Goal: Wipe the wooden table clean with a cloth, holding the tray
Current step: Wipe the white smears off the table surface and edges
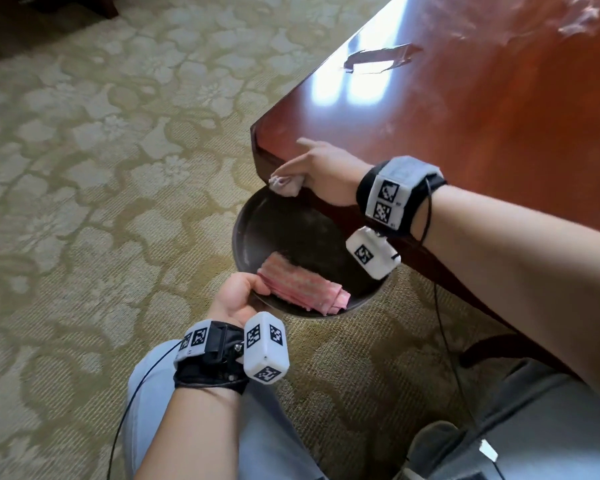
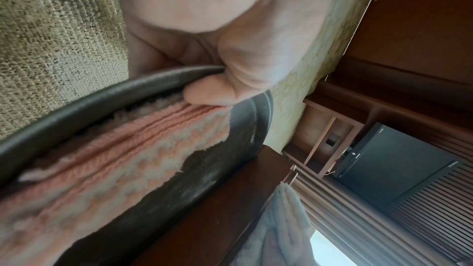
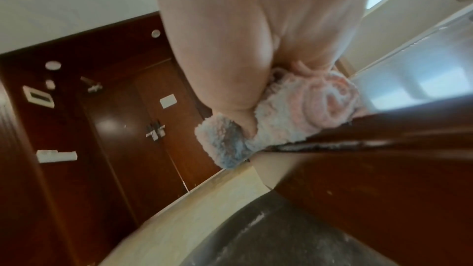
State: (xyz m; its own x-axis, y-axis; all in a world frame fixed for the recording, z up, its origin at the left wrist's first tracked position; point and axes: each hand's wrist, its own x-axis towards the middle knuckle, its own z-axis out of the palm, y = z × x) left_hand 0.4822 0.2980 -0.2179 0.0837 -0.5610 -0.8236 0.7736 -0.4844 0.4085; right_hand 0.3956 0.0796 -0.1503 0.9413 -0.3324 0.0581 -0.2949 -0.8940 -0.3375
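A dark round tray [image 1: 257, 216] is held just below the corner of the reddish wooden table [image 1: 482, 126]. My left hand [image 1: 243, 292] grips the tray's near rim [image 2: 76, 104], and its thumb [image 2: 210, 94] presses on a folded pink striped cloth [image 1: 302, 289] lying in the tray. My right hand [image 1: 302, 164] holds a bunched fluffy pink-white cloth [image 1: 284, 183] against the table's edge, right above the tray. In the right wrist view, the fingers curl round that cloth [image 3: 294, 116], with the tray [image 3: 281, 230] beneath it.
A torn dark scrap [image 1: 378, 58] lies on the tabletop near its left edge, and pale smears [image 1: 586, 15] show at the far corner. Patterned carpet [image 1: 101, 168] covers the floor to the left. My knee in light trousers [image 1: 146, 393] is below the tray.
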